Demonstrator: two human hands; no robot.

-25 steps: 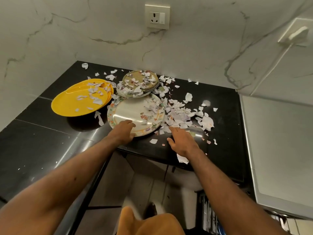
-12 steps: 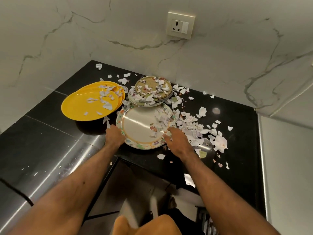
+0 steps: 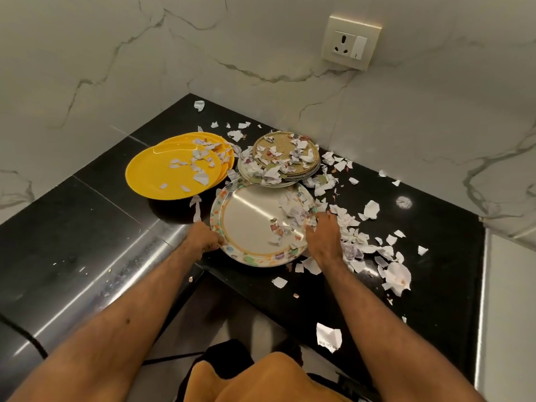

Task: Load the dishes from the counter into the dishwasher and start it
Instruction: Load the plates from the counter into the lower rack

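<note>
A large white plate (image 3: 249,224) with a coloured patterned rim lies at the front edge of the black counter (image 3: 87,227), with torn paper scraps on its right side. My left hand (image 3: 203,237) grips its left rim. My right hand (image 3: 324,239) holds its right rim among the scraps. Behind it a stack of smaller brownish plates (image 3: 285,158) is covered in paper bits. To the left lies a stack of yellow plates (image 3: 174,172) with a few scraps on it.
Torn paper scraps (image 3: 362,242) litter the counter right of the plates. Marble walls close the corner behind, with a wall socket (image 3: 351,42) above. A light surface (image 3: 510,314) adjoins the counter at the right. The counter's front edge drops to the floor (image 3: 232,323) below.
My left hand slid from the plate's near rim to its left rim. My right hand came off the counter scraps onto the plate's right rim. The view shifted left.
</note>
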